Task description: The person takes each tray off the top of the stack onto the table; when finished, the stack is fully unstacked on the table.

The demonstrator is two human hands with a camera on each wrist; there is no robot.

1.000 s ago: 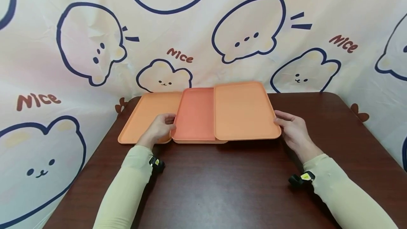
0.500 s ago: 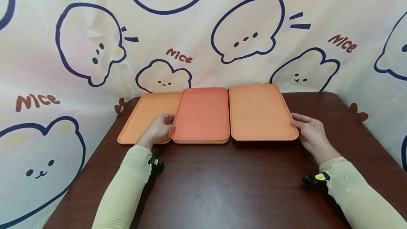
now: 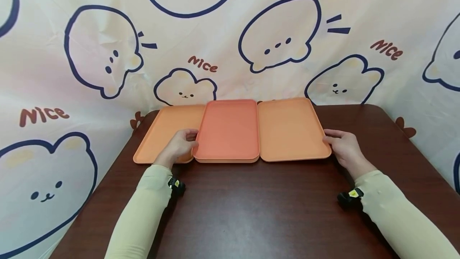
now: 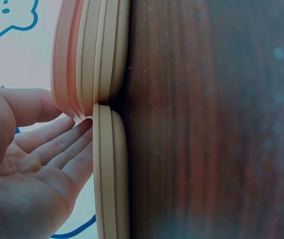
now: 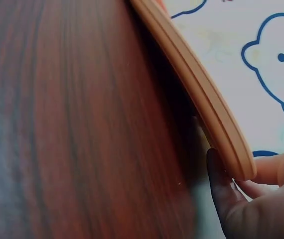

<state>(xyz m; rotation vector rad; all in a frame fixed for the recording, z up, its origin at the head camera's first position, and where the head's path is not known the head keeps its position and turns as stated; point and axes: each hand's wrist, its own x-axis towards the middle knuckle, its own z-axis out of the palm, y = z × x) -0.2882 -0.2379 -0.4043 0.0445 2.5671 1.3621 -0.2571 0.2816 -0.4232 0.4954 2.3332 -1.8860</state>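
Observation:
A coral-pink tray (image 3: 230, 131) lies on top of a stack in the middle of the table, with light orange trays (image 4: 106, 50) below it. At the stack's left edge, my left hand (image 3: 178, 147) pinches the pink tray's rim, thumb above and fingers below. An orange tray (image 3: 292, 131) is right beside the stack, slightly tilted. Its right edge is pinched by my right hand (image 3: 345, 147) and, in the right wrist view, stands raised off the tabletop. Another orange tray (image 3: 169, 127) lies flat at the left, partly behind my left hand.
The dark brown wooden table (image 3: 230, 211) reaches back to a cream curtain (image 3: 230, 39) printed with bear drawings. A small black wrist camera (image 3: 177, 186) sits on the left wrist, and another wrist camera (image 3: 348, 199) on the right.
My right hand has drawn the orange tray rightward off the pink one, then lowered it and moved slightly back left against the stack. The left hand has stayed put.

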